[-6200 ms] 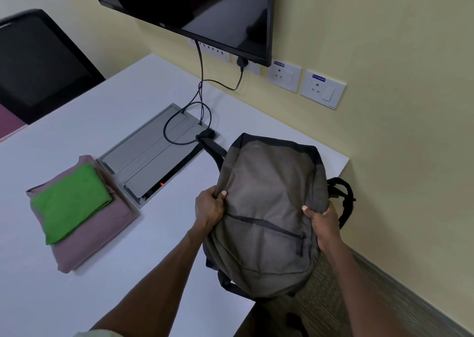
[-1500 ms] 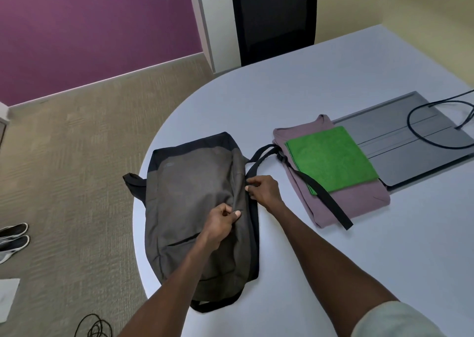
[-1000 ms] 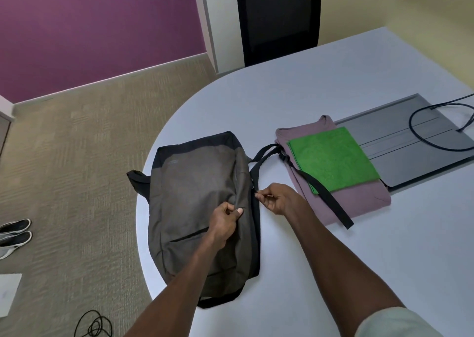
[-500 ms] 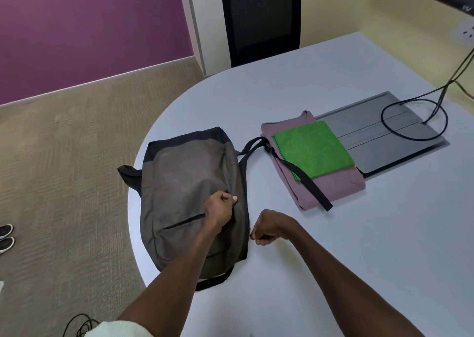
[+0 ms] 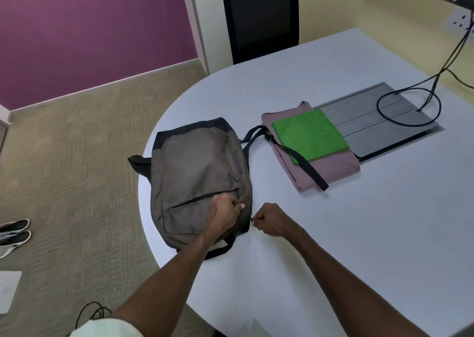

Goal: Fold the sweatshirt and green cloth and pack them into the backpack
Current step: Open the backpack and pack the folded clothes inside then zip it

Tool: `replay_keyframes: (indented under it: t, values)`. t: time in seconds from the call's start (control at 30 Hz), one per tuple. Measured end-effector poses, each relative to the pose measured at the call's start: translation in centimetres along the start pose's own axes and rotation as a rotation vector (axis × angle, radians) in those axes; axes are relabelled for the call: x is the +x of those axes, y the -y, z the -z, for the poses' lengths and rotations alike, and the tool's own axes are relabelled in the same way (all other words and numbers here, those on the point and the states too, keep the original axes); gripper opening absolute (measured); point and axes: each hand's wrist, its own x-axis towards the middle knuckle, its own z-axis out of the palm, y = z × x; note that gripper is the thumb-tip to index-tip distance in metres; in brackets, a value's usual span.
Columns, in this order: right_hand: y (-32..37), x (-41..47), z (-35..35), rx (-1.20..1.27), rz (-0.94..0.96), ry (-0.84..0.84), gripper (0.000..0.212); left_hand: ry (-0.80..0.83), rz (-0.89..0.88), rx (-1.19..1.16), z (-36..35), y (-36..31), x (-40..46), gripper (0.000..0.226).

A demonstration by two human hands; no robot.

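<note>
Grey-brown cloth makes up the backpack [image 5: 197, 180], which lies flat near the round edge of the white table [image 5: 333, 234]. The left hand [image 5: 225, 213] grips a bunch of the bag's cloth near its right side, fingers curled tight. The right hand [image 5: 269, 220] sits just beside that side with its fingers curled in, pinching something small at the bag's edge; it is too small to tell what.

A black strap [image 5: 297, 157] from the bag lies across the folded pink sweatshirt [image 5: 331, 167] and a corner of the folded green cloth [image 5: 310, 134] on top of it. That pile sits to the right of the bag, touching a grey panel [image 5: 372, 129] set in the table. A black cable [image 5: 410, 105] loops over the panel.

A black chair [image 5: 259, 16] stands behind the table. Shoes [image 5: 14, 234] and a black cord [image 5: 92, 313] lie on the carpet.
</note>
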Motion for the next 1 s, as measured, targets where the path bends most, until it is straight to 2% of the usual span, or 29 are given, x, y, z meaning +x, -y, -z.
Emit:
replay_keyframes:
  t: [0.2, 0.33, 0.4, 0.5, 0.57, 0.7, 0.77, 0.87, 1.0]
  values:
    - [3.4, -1.9, -0.6, 0.083, 0.086, 0.153, 0.021, -0.009, -0.041, -0.005, 2.3, -2.2, 0.8, 0.028]
    - [6.2, -2.1, -4.0, -0.015, 0.168, 0.166, 0.03, -0.049, -0.031, -0.09, 3.6, -2.8, 1.0, 0.02]
    - [7.0, -1.7, -5.1, -0.023, 0.162, 0.157, 0.029, -0.073, -0.014, -0.188, 3.7, -2.5, 0.3, 0.02]
    - [7.7, -1.4, -5.3, 0.044, 0.076, 0.155, 0.02, -0.123, 0.05, -0.479, 3.0, -1.0, -1.6, 0.006]
    - [7.6, -1.4, -5.2, 0.062, 0.001, 0.149, 0.021, -0.164, 0.09, -0.591, 2.0, 1.2, -3.1, 0.01]
    - [6.8, -1.3, -5.2, 0.115, -0.104, 0.043, 0.026, -0.298, 0.162, -0.587, -0.2, 6.9, -6.6, 0.008]
    - [6.9, -1.1, -5.1, 0.08, -0.092, 0.003, 0.031, -0.338, 0.156, -0.55, -1.0, 8.6, -8.7, 0.006]
    - [8.2, -1.1, -5.1, -0.001, -0.001, 0.07, 0.039, -0.344, 0.056, -0.55, -2.2, 9.2, -10.8, 0.019]
    - [9.2, -1.0, -5.7, -0.183, 0.098, 0.128, 0.05, -0.359, 0.006, -0.529, -3.2, 7.9, -11.3, 0.016]
